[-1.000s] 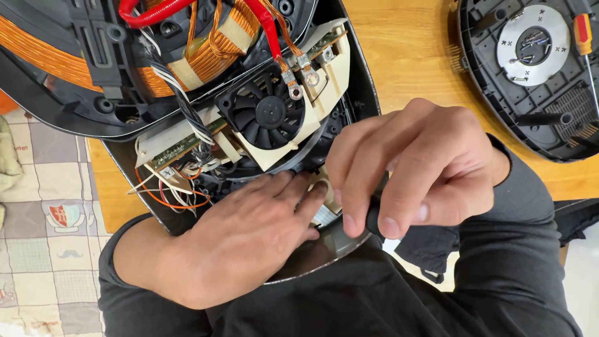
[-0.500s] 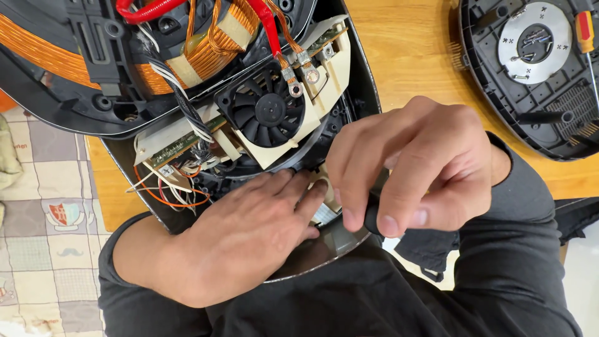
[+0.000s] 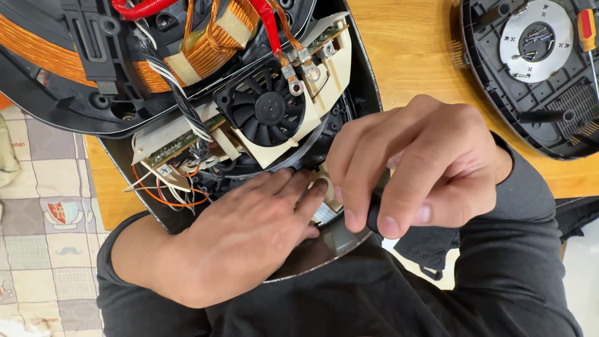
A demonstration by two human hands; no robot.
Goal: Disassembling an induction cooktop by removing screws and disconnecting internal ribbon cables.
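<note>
The left hand (image 3: 243, 240) lies flat, fingers open, on the opened appliance (image 3: 349, 81) at the surface's near edge, while the right hand (image 3: 418, 162) pinches a dark tool handle (image 3: 373, 215). If this tool slips, it could tear the thin wires (image 3: 165, 190) just beside the fan (image 3: 269, 112).

Off to the right on the wooden table (image 3: 412, 56) there's another black housing (image 3: 499, 106) lying open, with a round silver disc (image 3: 536, 40) in the middle and a vent grille (image 3: 571, 109) near its lower edge. A red-handled screwdriver (image 3: 586, 31) rests on it. Left of the table, a checkered cloth (image 3: 43, 224) with little crest and moustache prints.
</note>
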